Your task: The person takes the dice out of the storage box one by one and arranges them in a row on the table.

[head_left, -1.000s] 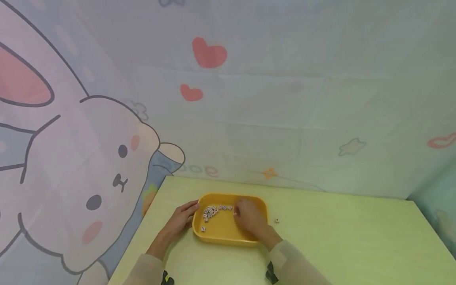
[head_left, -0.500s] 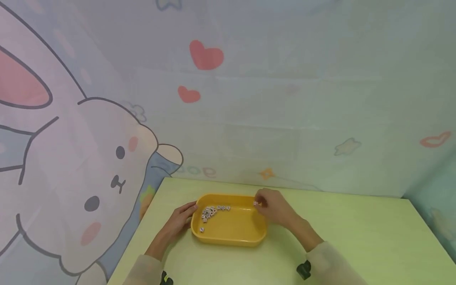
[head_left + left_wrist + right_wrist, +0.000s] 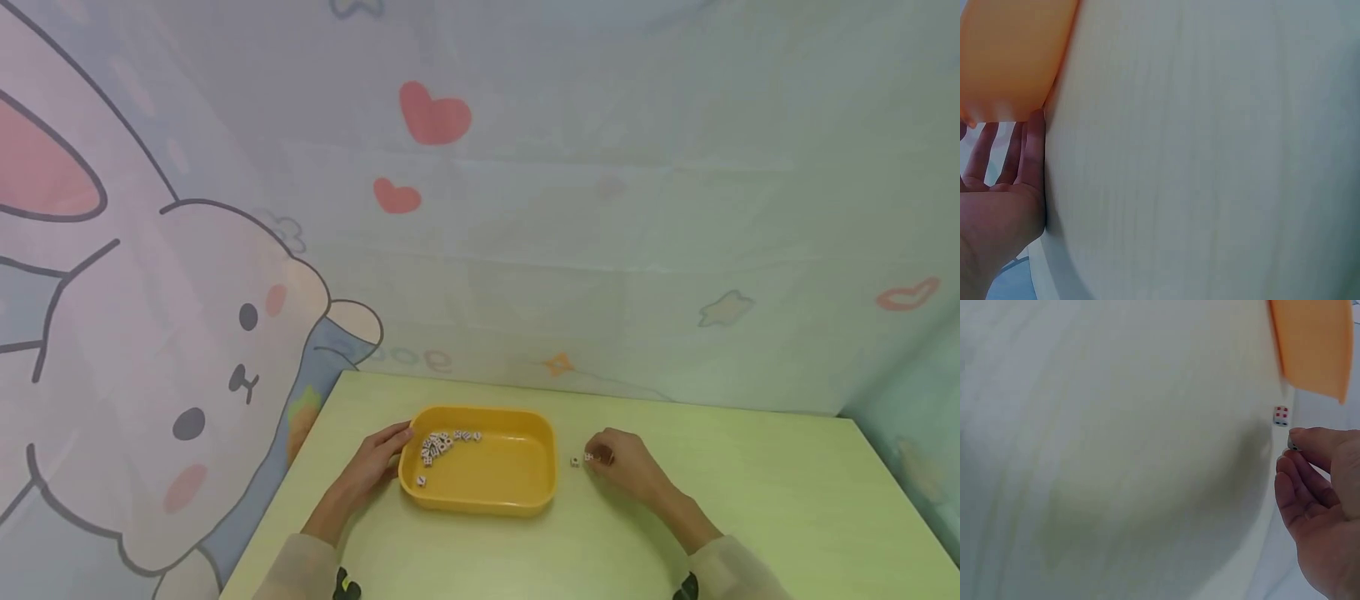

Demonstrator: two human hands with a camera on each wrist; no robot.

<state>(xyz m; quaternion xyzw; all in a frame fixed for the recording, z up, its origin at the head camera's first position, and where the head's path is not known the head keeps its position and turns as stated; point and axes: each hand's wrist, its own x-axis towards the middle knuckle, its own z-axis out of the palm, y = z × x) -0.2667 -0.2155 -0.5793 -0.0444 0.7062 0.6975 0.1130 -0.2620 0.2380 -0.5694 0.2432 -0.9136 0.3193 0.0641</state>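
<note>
In the upper left of the frame sits the outer wall of an orange tray (image 3: pixel 1013 56), its lower edge meeting the pale green surface (image 3: pixel 1210 156) that fills the middle and right of the picture. At the lower left the left hand (image 3: pixel 994 206) lies palm up at the surface's edge, its fingers (image 3: pixel 1034 150) straight and together, their tips touching the tray's wall. A sliver of pale backdrop shows between fingers and tray.

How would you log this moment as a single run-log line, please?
left hand: rests on yellow tray | right hand: pinches die on table | second die: beside tray | dice pile: in tray
</note>
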